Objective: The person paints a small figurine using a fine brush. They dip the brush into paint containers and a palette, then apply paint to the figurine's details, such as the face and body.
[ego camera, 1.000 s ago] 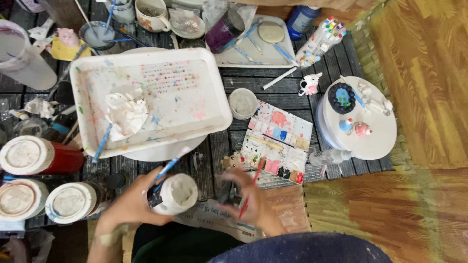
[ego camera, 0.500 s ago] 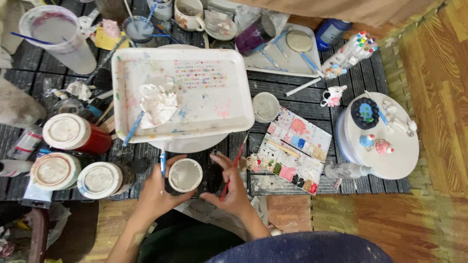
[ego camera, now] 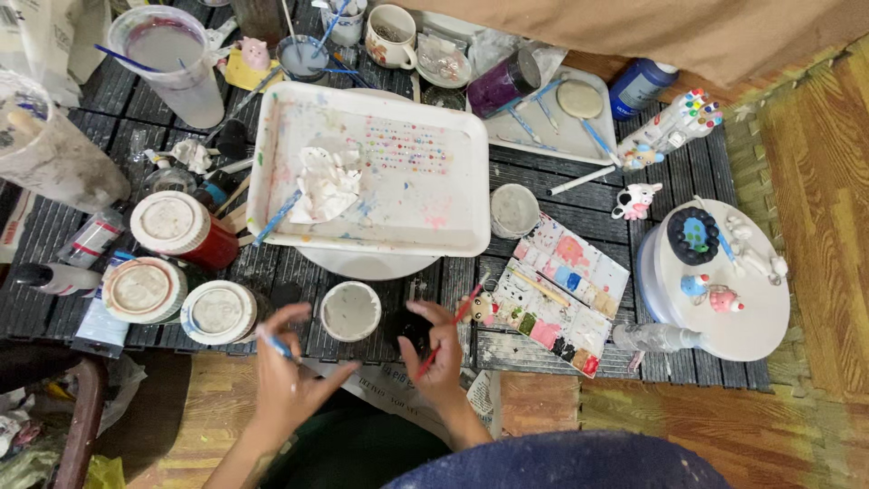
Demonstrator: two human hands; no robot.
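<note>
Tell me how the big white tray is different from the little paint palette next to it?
The white tray is bigger than the paint palette. The tray is one open flat space with a crumpled white tissue and a blue-handled brush lying in it; the palette is split into many small wells. The tray shows only faint smears and tiny dots, while the palette holds thick patches of pink, blue and green. Both are white, roughly rectangular and paint-stained.

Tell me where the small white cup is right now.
In the head view, the small white cup stands on the dark slatted table, just below the white tray, between the left hand and right hand.
</note>
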